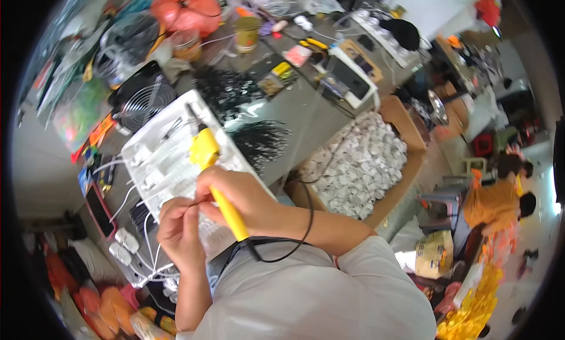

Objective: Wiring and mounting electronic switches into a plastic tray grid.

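My right hand (247, 196) is closed around a yellow soldering iron (205, 146), whose dark tip points away over a white tray (240, 160). From the iron's near end a black cord (313, 209) loops to the right. My left hand (181, 237) is just left of it, thumb and fingers pinched together against the fingertips of my right hand. Whatever is pinched there is too small to name. Small white parts lie inside the tray under my hands. Beyond the tray's right side, bunches of short black wires (259, 141) rest on the grey table.
At right stands a cardboard box (415, 137) filled with small white parts (359, 163). Left of the tray are a round fan (147, 105), white cables and a red-edged phone (100, 210). Bags and tools crowd the far side. Another person (491, 205) sits at far right.
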`<action>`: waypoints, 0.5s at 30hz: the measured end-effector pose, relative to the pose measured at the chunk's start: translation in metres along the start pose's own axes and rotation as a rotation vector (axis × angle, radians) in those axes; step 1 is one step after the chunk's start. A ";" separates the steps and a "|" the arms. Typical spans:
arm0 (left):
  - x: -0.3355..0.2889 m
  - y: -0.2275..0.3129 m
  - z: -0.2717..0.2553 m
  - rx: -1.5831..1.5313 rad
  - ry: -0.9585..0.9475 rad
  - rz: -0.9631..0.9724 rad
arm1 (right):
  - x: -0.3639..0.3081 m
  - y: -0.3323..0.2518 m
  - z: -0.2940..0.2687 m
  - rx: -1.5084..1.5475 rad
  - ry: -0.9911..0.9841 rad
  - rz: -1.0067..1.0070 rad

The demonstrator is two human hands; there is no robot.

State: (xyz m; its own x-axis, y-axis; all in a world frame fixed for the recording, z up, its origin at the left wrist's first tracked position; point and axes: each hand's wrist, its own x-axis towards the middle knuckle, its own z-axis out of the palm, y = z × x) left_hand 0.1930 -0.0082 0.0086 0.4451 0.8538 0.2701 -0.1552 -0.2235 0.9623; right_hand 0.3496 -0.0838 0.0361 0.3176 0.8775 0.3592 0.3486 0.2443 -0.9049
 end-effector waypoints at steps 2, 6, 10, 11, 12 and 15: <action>0.001 0.002 0.006 -0.015 -0.013 -0.053 | -0.003 0.000 -0.003 0.065 -0.008 0.080; 0.004 0.002 0.005 0.111 -0.068 -0.059 | -0.009 0.007 -0.002 0.121 -0.067 0.142; 0.007 0.009 -0.004 0.098 -0.070 -0.143 | -0.004 0.003 -0.004 0.181 -0.074 0.094; 0.008 0.009 -0.006 0.110 -0.121 -0.156 | -0.001 0.005 -0.007 0.184 -0.074 0.075; 0.008 0.010 -0.008 0.115 -0.099 -0.166 | 0.003 0.007 -0.007 0.186 -0.071 0.057; 0.007 0.007 -0.013 0.105 -0.145 -0.246 | 0.012 0.004 -0.002 0.174 -0.087 0.018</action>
State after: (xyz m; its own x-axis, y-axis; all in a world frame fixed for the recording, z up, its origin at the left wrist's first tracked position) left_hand 0.1835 0.0022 0.0168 0.5803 0.8140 0.0235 0.0613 -0.0724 0.9955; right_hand 0.3566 -0.0732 0.0372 0.2422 0.9131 0.3281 0.1837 0.2889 -0.9396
